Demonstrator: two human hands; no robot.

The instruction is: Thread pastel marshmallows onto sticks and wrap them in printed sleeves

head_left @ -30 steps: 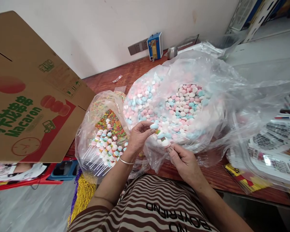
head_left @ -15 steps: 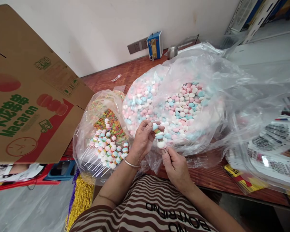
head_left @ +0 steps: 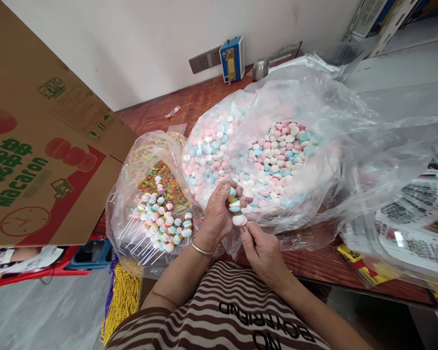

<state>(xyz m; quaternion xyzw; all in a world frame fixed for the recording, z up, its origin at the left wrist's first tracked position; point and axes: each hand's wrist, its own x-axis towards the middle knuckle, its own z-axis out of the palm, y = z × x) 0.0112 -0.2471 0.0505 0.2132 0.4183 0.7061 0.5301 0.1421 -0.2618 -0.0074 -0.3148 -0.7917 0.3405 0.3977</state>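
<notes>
Stack of sweets (head_left: 235, 206), blue at its upper end and white at its lower, is positioned between the two hands, in front of the striped shirt (head_left: 204, 301). Left hand (head_left: 216, 218), at 8 o'clock, curls around the stack, fingertips on its far side. Right hand (head_left: 264, 253), at 5 o'clock, pinches the lower end between thumb and forefinger; whether a stick lies in that pinch cannot be told.

Recommended handling: support the sides lightly, since the pieces look soft and could dent. Apply pressure along the stack's axis, never across it. Align the pieces flat to flat.

Surroundings on the worktop (head_left: 149, 116): between 1 and 2 o'clock, loose pastel sweets (head_left: 275, 167) in a large clear bag (head_left: 324, 112); between 9 and 10 o'clock, small multicoloured pieces (head_left: 171, 187); between 8 and 9 o'clock, sweet-topped sticks (head_left: 164, 226). Farther out: carton (head_left: 58, 160), 9 to 10 o'clock; blue unit (head_left: 232, 59), 12 o'clock; printed papers (head_left: 405, 209), 3 o'clock.
</notes>
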